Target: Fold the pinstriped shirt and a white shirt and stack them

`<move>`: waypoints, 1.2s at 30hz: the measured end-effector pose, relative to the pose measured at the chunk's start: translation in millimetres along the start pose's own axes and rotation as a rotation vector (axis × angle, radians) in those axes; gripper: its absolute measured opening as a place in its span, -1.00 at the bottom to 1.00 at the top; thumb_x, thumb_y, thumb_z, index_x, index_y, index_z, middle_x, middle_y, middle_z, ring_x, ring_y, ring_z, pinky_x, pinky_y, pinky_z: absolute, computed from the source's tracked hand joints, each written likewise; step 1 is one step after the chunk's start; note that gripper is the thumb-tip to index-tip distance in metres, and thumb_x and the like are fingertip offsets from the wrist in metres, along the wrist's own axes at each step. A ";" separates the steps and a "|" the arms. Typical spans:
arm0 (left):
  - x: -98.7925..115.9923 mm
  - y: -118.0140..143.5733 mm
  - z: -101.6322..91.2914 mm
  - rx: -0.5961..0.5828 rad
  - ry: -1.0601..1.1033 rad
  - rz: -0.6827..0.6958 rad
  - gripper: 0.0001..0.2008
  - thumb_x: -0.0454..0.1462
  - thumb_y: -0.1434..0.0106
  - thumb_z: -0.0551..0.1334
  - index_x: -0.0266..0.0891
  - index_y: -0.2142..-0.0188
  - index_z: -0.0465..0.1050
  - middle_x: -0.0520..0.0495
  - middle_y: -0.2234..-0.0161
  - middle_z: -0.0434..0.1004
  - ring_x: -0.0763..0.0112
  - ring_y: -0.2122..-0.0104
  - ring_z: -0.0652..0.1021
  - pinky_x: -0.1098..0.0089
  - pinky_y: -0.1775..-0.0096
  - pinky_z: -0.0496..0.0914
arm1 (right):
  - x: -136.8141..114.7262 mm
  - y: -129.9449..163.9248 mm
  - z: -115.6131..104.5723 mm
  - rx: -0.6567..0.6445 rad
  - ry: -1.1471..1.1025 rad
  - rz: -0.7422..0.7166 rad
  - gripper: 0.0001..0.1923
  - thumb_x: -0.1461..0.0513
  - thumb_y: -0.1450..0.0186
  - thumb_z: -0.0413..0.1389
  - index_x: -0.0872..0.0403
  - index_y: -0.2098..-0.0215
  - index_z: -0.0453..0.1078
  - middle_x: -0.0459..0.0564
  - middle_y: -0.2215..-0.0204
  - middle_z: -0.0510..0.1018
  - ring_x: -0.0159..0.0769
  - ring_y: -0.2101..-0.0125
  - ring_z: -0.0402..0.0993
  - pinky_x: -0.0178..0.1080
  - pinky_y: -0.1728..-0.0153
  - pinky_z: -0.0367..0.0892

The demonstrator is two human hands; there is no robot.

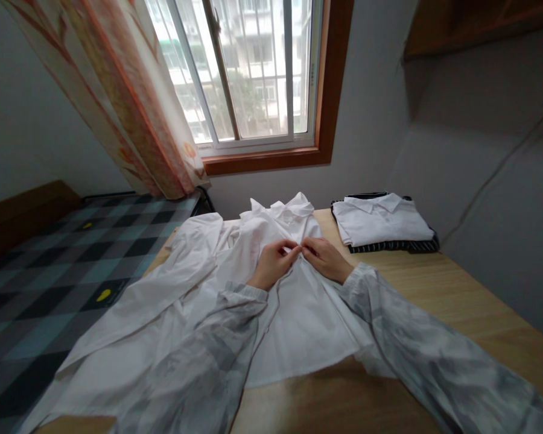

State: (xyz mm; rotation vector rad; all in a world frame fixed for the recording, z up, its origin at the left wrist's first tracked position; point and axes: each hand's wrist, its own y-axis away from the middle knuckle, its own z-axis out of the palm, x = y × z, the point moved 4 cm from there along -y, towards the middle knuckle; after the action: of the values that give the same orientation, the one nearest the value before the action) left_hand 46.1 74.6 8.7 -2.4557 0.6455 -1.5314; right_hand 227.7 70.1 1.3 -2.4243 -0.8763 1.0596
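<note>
A white collared shirt lies spread face up on the wooden table, collar toward the window. My left hand and my right hand meet at the shirt's front placket just below the collar, fingertips pinching the fabric edges together. Both arms wear pale grey patterned sleeves. One shirt sleeve trails off to the left over the table's edge.
A folded white shirt rests on a dark striped folded garment at the table's far right. A bed with a checked cover stands on the left. Beyond are a window and a patterned curtain.
</note>
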 end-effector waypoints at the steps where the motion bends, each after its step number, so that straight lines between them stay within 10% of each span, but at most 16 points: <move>1: 1.8 1.4 -0.5 0.018 -0.064 0.016 -0.76 -0.07 -0.39 0.38 -0.19 0.22 0.72 -0.03 0.41 0.70 0.37 0.47 0.56 0.39 0.37 0.37 | 0.0 0.1 -0.2 -0.010 -0.017 -0.005 -0.71 0.16 -0.58 0.00 -0.03 0.33 0.30 -0.12 0.44 0.47 -0.23 0.38 0.41 -0.21 0.22 0.26; 12: 18.3 13.3 2.9 0.096 -0.550 0.154 -0.86 -0.17 -0.37 0.38 -0.10 0.31 0.69 -0.09 0.30 0.69 0.25 0.39 0.55 0.31 0.32 0.22 | -1.0 1.7 0.3 -0.027 -0.047 -0.023 -0.80 0.21 -0.56 0.07 -0.01 0.24 0.46 -0.05 0.33 0.60 -0.19 0.28 0.50 -0.18 0.09 0.32; 24: 5.8 1.8 -1.0 -0.002 0.026 -0.019 -0.83 -0.19 -0.35 0.24 -0.18 0.33 0.55 0.04 0.46 0.54 0.36 0.43 0.52 0.39 0.33 0.35 | -0.9 2.1 -1.4 0.027 -0.006 0.058 -0.77 0.18 -0.57 0.05 0.00 0.28 0.40 -0.04 0.33 0.56 -0.20 0.27 0.47 -0.21 0.17 0.33; 29: 4.6 -9.1 -8.1 -0.067 0.133 -0.079 -0.72 -0.08 -0.40 0.20 -0.21 0.27 0.58 -0.08 0.30 0.67 0.28 0.30 0.63 0.34 0.19 0.47 | 15.3 6.2 -13.4 -0.059 0.150 0.104 -0.75 0.09 -0.53 0.13 0.07 -0.02 0.51 0.13 0.05 0.66 -0.07 0.01 0.57 -0.11 -0.11 0.41; 36: 35.5 -6.3 -44.5 -0.423 -0.634 -0.004 -0.56 0.12 -0.12 0.52 -0.15 0.23 0.67 -0.16 0.13 0.70 0.10 0.21 0.62 0.22 0.11 0.43 | 27.5 12.5 -38.9 -0.354 0.366 0.247 -0.46 -0.01 -0.55 0.11 0.09 -0.36 0.47 0.27 -0.40 0.50 0.13 -0.36 0.45 0.02 -0.37 0.29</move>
State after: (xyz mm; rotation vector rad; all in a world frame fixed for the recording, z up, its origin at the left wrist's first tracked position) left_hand 21.7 67.8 60.1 -3.0073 0.8886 -0.5658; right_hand 276.4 76.2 5.7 -2.9544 -0.6983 0.5307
